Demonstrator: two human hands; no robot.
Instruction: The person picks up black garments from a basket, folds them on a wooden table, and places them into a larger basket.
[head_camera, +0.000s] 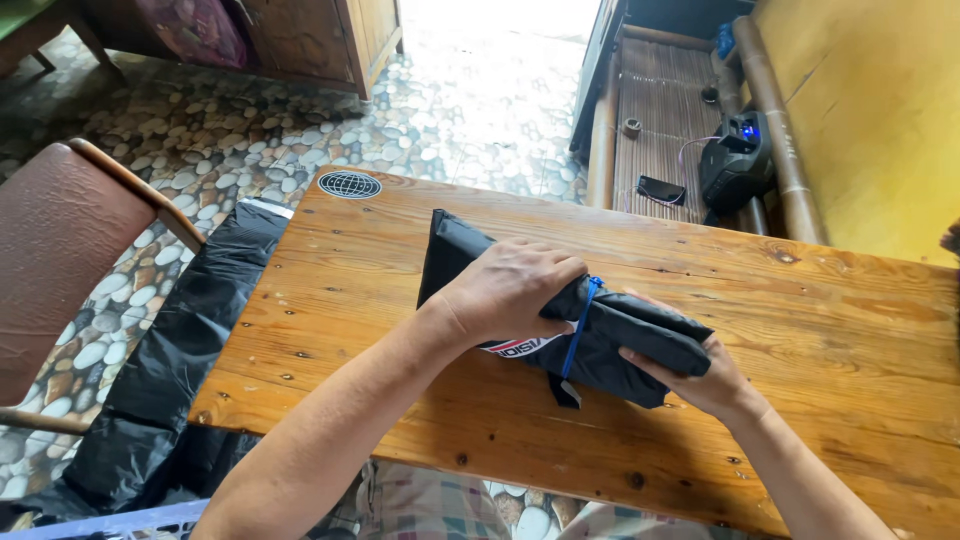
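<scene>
A rolled black garment bundle (455, 252) lies on the wooden table (820, 320), bound near its middle by a blue rubber band (579, 325). My left hand (510, 290) presses down on top of the bundle, fingers curled over it beside the band. My right hand (700, 375) cups the bundle's right end from below, thumb and fingers wrapped around the black cloth (650, 330). A white patch with red and dark print shows under my left hand.
A black plastic sheet (170, 360) hangs off the table's left edge to the pebble floor. A brown chair (60, 240) stands at left. A bamboo bench (670, 110) behind holds a black speaker (735, 160) and a phone (662, 189).
</scene>
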